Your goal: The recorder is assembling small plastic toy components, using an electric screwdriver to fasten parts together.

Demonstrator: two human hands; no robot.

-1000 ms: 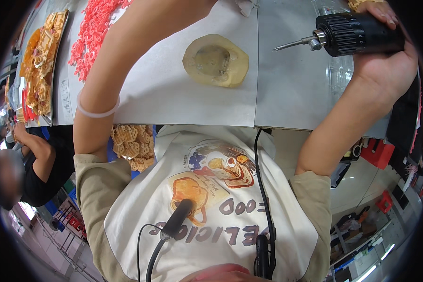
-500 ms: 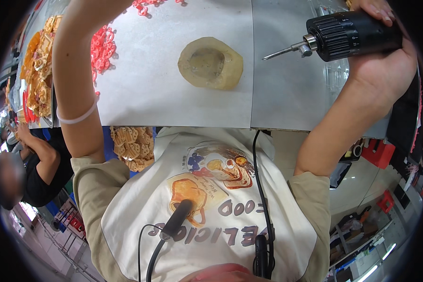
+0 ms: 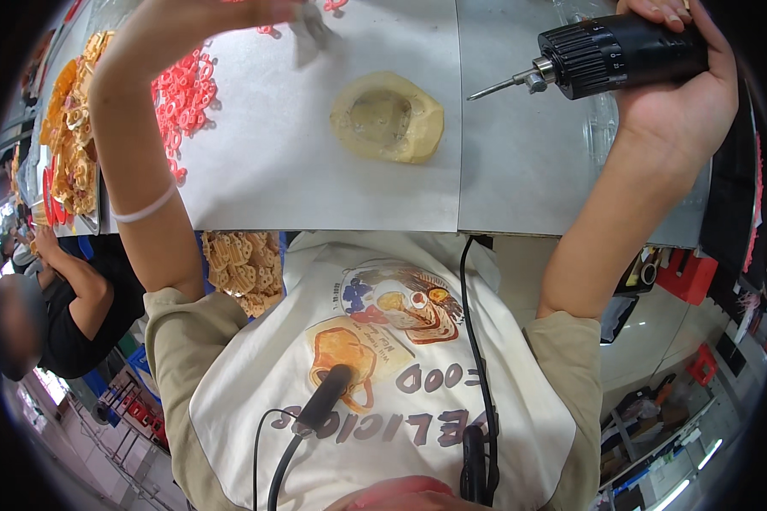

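My right hand (image 3: 675,111) is wrapped round a black electric screwdriver (image 3: 584,58) at the upper right. Its thin metal bit (image 3: 494,87) points left over the table, apart from everything. Left of the bit tip sits a yellowish, translucent block (image 3: 428,134) with a rounded hollow; neither hand touches it. My left hand (image 3: 268,12) is at the top edge, partly cut off and smeared by motion. A blurred grey shape (image 3: 312,36) shows at its fingers; I cannot make out whether it is a held thing. Small pink-red plastic parts (image 3: 183,95) lie near my left forearm.
Tan plastic parts (image 3: 77,145) are heaped in a tray at the far left, and more tan parts (image 3: 243,271) sit below the table edge. Clear plastic packaging (image 3: 601,128) lies by my right wrist. A co-worker's arm (image 3: 81,277) shows at the left.
My left hand has come down into view at the top edge with the grey blur. The screwdriver in my right hand has shifted slightly left and up.
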